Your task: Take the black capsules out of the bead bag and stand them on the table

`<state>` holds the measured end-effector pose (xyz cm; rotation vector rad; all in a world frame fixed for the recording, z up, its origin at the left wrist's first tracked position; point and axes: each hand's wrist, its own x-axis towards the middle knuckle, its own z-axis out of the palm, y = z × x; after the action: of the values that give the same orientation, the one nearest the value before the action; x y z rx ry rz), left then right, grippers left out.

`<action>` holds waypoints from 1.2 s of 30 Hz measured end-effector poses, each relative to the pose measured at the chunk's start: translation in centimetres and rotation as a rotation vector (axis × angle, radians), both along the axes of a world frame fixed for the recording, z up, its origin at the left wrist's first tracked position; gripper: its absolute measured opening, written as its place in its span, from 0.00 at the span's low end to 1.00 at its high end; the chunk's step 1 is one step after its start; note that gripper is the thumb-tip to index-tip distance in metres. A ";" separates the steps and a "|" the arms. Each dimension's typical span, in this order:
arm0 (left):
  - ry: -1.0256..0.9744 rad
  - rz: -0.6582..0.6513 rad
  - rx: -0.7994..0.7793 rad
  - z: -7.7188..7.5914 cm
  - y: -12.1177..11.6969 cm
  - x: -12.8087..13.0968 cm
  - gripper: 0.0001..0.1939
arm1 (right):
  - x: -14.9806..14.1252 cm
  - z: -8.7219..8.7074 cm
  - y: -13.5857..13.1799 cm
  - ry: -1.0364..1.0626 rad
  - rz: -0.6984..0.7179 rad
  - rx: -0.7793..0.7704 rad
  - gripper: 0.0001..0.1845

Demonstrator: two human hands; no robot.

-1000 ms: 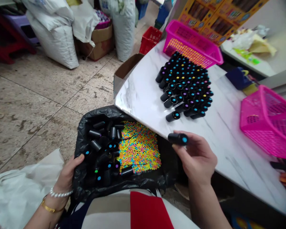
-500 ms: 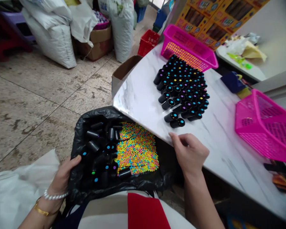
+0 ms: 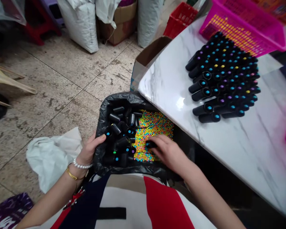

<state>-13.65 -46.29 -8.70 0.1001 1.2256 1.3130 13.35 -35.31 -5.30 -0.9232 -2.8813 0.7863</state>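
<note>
A bin lined with a black plastic bag [image 3: 102, 111] sits against my body, and my left hand [image 3: 90, 148] grips its left rim, thumb over the edge. Inside, small multicoloured beads [image 3: 143, 124] fill the right part. Loose black cylinders [image 3: 115, 128], some with a coloured dot in the end, lie jumbled on the left. Among the beads, my right hand [image 3: 168, 151] has its fingers closed around a small black cylinder [image 3: 151, 144], partly hidden by them. Many similar black cylinders [image 3: 228, 79] stand in a tight group on the table, coloured dots facing up.
The white marble-patterned table [image 3: 171, 92] overhangs the bin's right side. At its back stands a pink basket [image 3: 248, 28]. Beyond the bin are an open cardboard box [image 3: 152, 51], a red crate [image 3: 181, 19] and white sacks [image 3: 81, 25]. A white bag [image 3: 47, 159] lies on the floor.
My right hand has moved from the table edge down into the bin and now holds a black cylinder at the beads. My left hand keeps its grip on the rim. The view has shifted left.
</note>
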 end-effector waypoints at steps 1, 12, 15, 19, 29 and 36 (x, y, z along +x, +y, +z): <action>-0.004 0.004 -0.002 -0.1 0.0 0.0 0.24 | 0.5 -0.1 0.5 -0.034 -0.034 0.072 0.18; 0.005 0.007 0.006 -0.1 0.3 -0.2 0.24 | -0.6 -0.9 -0.9 0.102 -0.078 -0.236 0.17; -0.020 -0.002 -0.005 -0.6 0.1 -0.4 0.23 | 0.7 -0.7 -0.8 0.223 -0.252 -0.389 0.18; -0.014 -0.036 -0.022 -1.0 0.2 -0.7 0.25 | 1.4 -0.3 -0.7 0.264 -0.330 -0.455 0.17; -0.025 -0.002 -0.069 0.0 0.2 -0.3 0.22 | 2.8 3.3 -0.9 0.345 -0.387 -0.287 0.18; -0.056 0.015 -0.149 0.6 0.5 -0.2 0.28 | 7.6 6.1 0.2 0.487 -0.952 0.168 0.18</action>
<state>-13.81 -45.78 -8.10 -0.0522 1.2736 1.2248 20.91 -35.14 0.83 -1.5786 -1.7404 0.5334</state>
